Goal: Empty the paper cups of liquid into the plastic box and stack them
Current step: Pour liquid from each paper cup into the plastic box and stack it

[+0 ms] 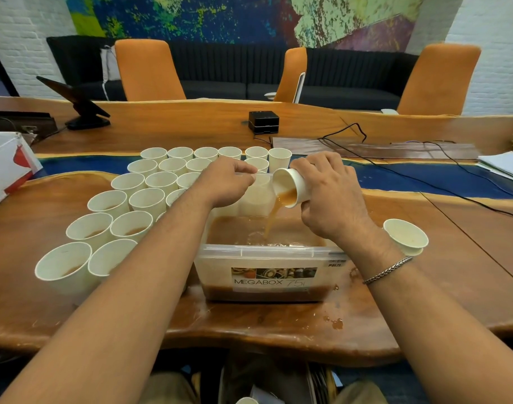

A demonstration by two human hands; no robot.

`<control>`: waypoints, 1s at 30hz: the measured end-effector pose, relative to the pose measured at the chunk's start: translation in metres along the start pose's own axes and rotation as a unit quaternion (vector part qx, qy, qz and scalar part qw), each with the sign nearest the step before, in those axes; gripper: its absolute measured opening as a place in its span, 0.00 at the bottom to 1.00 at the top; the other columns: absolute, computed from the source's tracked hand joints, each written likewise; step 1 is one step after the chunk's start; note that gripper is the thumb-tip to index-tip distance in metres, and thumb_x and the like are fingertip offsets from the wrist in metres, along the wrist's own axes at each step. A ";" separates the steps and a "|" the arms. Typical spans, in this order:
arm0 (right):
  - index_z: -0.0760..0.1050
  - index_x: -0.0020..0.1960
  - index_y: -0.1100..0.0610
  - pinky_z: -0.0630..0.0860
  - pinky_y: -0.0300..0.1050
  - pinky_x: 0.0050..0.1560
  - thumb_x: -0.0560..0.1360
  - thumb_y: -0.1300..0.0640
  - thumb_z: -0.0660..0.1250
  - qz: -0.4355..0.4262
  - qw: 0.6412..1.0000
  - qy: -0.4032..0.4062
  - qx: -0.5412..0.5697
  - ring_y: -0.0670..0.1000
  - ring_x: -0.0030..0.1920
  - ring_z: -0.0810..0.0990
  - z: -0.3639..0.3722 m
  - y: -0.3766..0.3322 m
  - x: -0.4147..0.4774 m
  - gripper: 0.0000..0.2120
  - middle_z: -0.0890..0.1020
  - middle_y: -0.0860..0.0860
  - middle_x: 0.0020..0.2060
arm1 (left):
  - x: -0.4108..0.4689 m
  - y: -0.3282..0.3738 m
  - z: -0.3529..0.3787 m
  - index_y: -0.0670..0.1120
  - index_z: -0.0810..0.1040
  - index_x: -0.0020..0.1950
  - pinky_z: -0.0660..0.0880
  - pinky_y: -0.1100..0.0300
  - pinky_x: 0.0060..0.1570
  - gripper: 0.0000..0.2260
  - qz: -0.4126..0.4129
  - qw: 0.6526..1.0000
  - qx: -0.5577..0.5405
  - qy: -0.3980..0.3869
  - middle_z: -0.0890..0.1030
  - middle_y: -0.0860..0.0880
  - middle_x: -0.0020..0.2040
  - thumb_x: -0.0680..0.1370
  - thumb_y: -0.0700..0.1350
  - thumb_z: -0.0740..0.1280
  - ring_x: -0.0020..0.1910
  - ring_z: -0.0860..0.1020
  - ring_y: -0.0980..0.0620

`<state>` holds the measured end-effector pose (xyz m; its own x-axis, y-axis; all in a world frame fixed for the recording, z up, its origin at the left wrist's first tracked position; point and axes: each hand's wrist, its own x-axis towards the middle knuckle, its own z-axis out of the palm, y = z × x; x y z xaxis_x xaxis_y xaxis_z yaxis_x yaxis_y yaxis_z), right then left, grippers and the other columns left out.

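Pouring step: right hand (328,193) fingers wrapped round tilted paper cup (296,185), liquid (270,221) streaming into plastic box (261,252) on tabletop (278,325). Left hand (223,182) pinches box's far rim. Next, likely: drain fully, nest onto empty stack (406,237) at right.

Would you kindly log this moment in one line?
right hand: pours paper cup into plastic box | left hand: grips box rim | stacked cups: beside box

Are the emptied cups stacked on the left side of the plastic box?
No, the stacked cups stand to the right of the plastic box.
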<state>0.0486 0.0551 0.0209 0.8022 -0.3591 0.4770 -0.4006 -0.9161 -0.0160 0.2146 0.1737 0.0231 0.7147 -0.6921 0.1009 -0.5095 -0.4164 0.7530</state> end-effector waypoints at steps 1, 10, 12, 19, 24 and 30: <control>0.67 0.69 0.48 0.64 0.55 0.65 0.70 0.58 0.73 -0.001 1.000 0.003 -0.002 0.55 0.70 0.63 0.000 0.000 0.000 0.31 0.71 0.50 0.66 | 0.000 0.000 0.000 0.49 0.82 0.65 0.69 0.60 0.61 0.13 0.000 1.000 0.001 0.000 0.80 0.51 0.66 0.81 0.45 0.66 0.60 0.75 0.55; 0.68 0.70 0.49 0.63 0.57 0.68 0.69 0.57 0.76 -0.017 0.999 0.030 -0.018 0.57 0.72 0.62 0.001 0.001 -0.001 0.32 0.71 0.52 0.69 | 0.001 -0.001 0.000 0.50 0.83 0.64 0.70 0.57 0.64 0.13 -0.001 1.000 -0.003 0.002 0.80 0.51 0.65 0.81 0.45 0.66 0.61 0.76 0.53; 0.68 0.70 0.50 0.64 0.59 0.68 0.68 0.58 0.77 -0.022 0.999 0.045 -0.017 0.58 0.72 0.63 0.000 0.001 0.000 0.33 0.72 0.53 0.69 | 0.002 -0.001 0.000 0.50 0.83 0.64 0.71 0.58 0.63 0.13 0.002 1.000 -0.005 0.002 0.80 0.51 0.65 0.81 0.45 0.66 0.61 0.76 0.54; 0.71 0.68 0.55 0.67 0.60 0.63 0.67 0.60 0.75 -0.051 0.987 0.147 -0.035 0.61 0.70 0.65 0.002 0.000 0.002 0.30 0.73 0.58 0.68 | 0.003 -0.002 -0.001 0.49 0.82 0.65 0.67 0.62 0.58 0.13 0.017 1.000 0.000 -0.005 0.79 0.51 0.66 0.81 0.45 0.65 0.59 0.74 0.56; 0.68 0.69 0.49 0.66 0.54 0.59 0.71 0.51 0.72 -0.013 1.000 0.017 -0.013 0.56 0.62 0.72 0.002 0.000 -0.001 0.29 0.77 0.51 0.60 | 0.003 -0.003 0.001 0.49 0.83 0.63 0.69 0.61 0.58 0.12 0.019 1.000 0.003 0.006 0.81 0.52 0.63 0.81 0.45 0.65 0.61 0.76 0.54; 0.64 0.69 0.48 0.73 0.57 0.61 0.70 0.38 0.74 0.106 0.977 -0.007 0.186 0.53 0.58 0.77 -0.017 0.007 -0.005 0.34 0.79 0.48 0.59 | -0.001 0.034 0.007 0.47 0.86 0.54 0.78 0.54 0.52 0.16 0.112 0.985 -0.035 0.125 0.86 0.53 0.49 0.84 0.53 0.60 0.48 0.83 0.56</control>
<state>0.0341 0.0533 0.0333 0.7251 -0.5482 0.4169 -0.3716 -0.8211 -0.4333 0.1935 0.1558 0.0437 0.6882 -0.5920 0.4195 -0.6393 -0.2215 0.7363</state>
